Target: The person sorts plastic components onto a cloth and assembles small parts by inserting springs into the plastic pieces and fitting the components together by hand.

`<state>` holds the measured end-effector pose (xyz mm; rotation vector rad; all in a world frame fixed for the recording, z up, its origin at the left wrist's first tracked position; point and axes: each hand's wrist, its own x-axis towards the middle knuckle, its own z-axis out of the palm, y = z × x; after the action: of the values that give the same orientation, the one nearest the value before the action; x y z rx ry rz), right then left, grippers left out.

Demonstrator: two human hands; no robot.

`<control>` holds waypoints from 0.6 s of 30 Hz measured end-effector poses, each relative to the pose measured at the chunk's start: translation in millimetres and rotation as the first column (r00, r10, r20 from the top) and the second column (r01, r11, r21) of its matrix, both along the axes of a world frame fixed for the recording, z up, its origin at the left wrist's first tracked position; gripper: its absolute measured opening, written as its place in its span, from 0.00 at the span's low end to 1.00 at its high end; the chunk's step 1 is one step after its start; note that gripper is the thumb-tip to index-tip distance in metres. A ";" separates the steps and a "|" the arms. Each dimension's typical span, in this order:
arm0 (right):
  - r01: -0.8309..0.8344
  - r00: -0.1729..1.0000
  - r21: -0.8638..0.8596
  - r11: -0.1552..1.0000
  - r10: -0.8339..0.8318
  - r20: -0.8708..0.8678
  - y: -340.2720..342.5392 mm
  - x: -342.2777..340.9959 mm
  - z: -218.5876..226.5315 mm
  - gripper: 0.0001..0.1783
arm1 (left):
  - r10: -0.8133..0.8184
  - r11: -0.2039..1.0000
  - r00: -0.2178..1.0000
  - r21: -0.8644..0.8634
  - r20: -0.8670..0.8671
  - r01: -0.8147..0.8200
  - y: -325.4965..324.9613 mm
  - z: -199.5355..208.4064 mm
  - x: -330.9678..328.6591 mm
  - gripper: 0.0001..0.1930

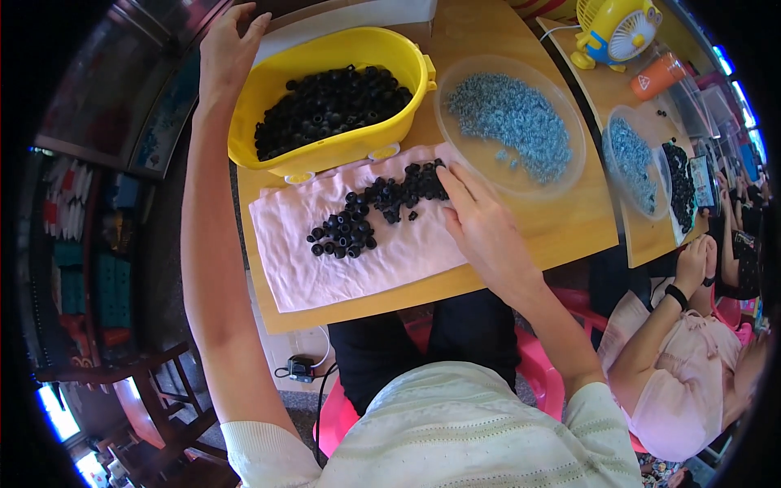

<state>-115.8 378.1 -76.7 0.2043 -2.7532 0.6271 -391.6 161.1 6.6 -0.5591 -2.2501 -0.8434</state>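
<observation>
My left hand (229, 50) is raised at the upper left, beside the far end of a yellow tub (325, 154). Its thumb and fingers are apart and nothing shows in them. Many small black ring-shaped plastic caps (329, 114) fill the tub. On a pink cloth (382, 272) in front of it lies a strip of black caps (346, 232), larger ones to the left and smaller dark pieces (399, 195) toward the right. My right hand (480, 220) rests at the right end of this strip, fingers stretched out and touching the pieces, thumb apart from them.
A clear round tray (443, 122) of small pale-blue parts (512, 122) stands right of the tub. The wooden table (569, 220) ends close before my lap. On the neighbouring table are another tray of blue parts (634, 163), a yellow fan (618, 32) and an orange bottle (659, 76); a co-worker (675, 350) sits there.
</observation>
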 end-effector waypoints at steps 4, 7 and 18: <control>0.012 0.999 -0.029 1.000 -0.012 0.032 -5.6 -5.6 -0.2 0.23 | -0.034 0.996 0.946 -0.088 -0.321 0.006 1.4 -9.9 55.9 0.09; -0.025 0.999 -0.094 0.995 0.027 0.023 -4.6 -3.1 -4.6 0.22 | -0.294 0.954 0.945 0.108 0.140 0.281 21.9 -5.9 151.3 0.07; -0.081 0.994 -0.197 0.977 0.066 -0.084 -3.6 12.9 -15.4 0.19 | -0.257 0.966 0.838 0.095 0.481 0.242 32.2 -87.0 228.8 0.12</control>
<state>-102.9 374.5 -92.1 0.2785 -2.5971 0.8913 -162.8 193.4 -80.4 -0.6976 -2.6502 -1.2686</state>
